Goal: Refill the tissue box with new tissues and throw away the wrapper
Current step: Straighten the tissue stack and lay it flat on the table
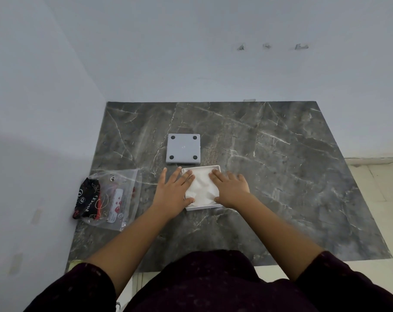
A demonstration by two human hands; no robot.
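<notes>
A white square tissue box (204, 207) lies open-side up on the dark marble table (281, 176), filled with white tissues (202, 188). My left hand (174, 190) lies flat on the box's left side, fingers spread on the tissues. My right hand (230, 188) presses flat on the right side of the tissues. The box's grey bottom panel (183, 148), with black round feet, lies just behind the box. A clear plastic wrapper (110, 197) with black and red print lies to the left.
White walls close in at the back and left of the table. The wrapper sits near the table's left edge. A light tiled floor (382, 188) shows to the right.
</notes>
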